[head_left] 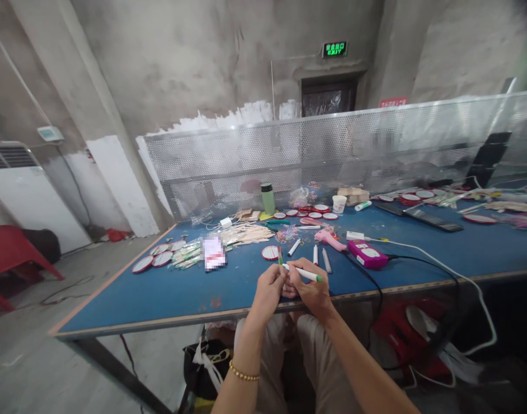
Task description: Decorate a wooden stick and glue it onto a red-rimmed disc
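Note:
At the table's front edge, my left hand (270,284) is closed around the lower end of a narrow stick (279,256) coloured red and green, which stands upright. In my right hand (312,290) is a white marker pen (307,273) with a green end, gripped as for writing. Its tip meets the stick or comes very near it; I cannot tell which. Just beyond my hands lie a red-rimmed round disc (270,253), a dark-capped marker (294,247), another white marker (316,255) and a greyish one (327,260).
Left on the blue table are a phone (214,261), pale wooden sticks (250,233) and more red-rimmed discs (162,259). A pink glue gun (330,238) and a magenta box (367,255) with cables sit right. Farther back stand a green bottle (267,201) and a paper cup (339,204).

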Demonstrator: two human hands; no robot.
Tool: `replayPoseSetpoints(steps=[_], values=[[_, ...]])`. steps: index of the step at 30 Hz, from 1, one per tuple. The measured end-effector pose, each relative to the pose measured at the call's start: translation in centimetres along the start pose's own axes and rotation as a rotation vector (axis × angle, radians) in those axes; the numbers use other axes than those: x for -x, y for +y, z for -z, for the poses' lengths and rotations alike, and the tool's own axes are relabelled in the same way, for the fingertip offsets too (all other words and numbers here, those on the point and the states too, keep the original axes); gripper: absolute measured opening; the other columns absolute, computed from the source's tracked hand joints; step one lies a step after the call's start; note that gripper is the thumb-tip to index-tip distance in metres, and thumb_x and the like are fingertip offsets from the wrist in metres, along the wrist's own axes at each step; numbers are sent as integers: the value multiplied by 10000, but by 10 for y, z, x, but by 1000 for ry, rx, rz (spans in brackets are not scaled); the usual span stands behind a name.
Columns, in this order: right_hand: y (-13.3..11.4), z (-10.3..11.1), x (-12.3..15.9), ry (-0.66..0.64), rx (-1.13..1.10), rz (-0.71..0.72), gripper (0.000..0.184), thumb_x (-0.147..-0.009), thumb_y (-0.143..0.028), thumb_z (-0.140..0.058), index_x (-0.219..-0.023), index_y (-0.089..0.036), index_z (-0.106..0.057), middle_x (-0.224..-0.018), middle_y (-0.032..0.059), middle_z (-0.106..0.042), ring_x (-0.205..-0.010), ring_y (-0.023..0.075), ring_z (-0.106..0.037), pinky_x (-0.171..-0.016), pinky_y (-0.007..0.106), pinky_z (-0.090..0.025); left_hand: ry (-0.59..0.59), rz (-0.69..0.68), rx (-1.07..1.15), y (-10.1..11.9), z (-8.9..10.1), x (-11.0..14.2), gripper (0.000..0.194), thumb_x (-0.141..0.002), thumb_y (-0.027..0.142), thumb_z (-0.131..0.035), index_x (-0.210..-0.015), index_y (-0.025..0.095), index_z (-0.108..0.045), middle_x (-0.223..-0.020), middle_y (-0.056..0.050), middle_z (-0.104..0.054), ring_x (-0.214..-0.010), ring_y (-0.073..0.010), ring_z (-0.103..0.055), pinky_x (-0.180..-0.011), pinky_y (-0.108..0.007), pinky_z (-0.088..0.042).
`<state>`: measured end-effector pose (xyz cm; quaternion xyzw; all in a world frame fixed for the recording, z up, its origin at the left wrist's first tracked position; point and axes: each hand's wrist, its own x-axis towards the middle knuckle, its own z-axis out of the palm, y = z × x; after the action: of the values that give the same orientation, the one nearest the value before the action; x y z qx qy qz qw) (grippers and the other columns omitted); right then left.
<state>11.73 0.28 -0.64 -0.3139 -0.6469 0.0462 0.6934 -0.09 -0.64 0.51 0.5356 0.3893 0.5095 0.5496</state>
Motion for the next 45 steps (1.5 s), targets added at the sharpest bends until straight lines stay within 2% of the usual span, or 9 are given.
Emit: replayPoseSetpoints(steps=[11,19,36,45], values=[[-4,3,-1,-16,15,38,186,-885,-177,-547,-753,-186,-677,-661,14,-674,-575,129,-627,-572,235,-506,17,-7,-14,1,-1,0,380,-660,501,-711,-728,178,-522,-594,35,-589,-506,-124,-595,-556,-286,-562],[-2,0,1,-31,-11,-12,191,-893,-203,-541,-768,-181,-685,-658,10,-657,-578,121,-608,-569,233,-500,17,-18,-10,3,-2,1,425,-653,545,-717,-706,179,-507,-576,52,-569,-487,-103,-561,-551,-285,-563],[-4,1,0,-45,-12,7,177,-890,-184,-539,-771,-188,-670,-663,3,-648,-588,118,-605,-582,229,-499,10,-23,-27,0,-1,0,399,-668,522,-714,-727,185,-509,-585,49,-576,-499,-110,-563,-551,-286,-561],[-3,2,0,22,0,14,178,-892,-175,-550,-762,-190,-671,-660,2,-658,-583,120,-615,-583,231,-509,-5,3,-3,0,-1,1,386,-667,510,-703,-760,180,-527,-618,26,-626,-522,-127,-615,-564,-285,-569]])
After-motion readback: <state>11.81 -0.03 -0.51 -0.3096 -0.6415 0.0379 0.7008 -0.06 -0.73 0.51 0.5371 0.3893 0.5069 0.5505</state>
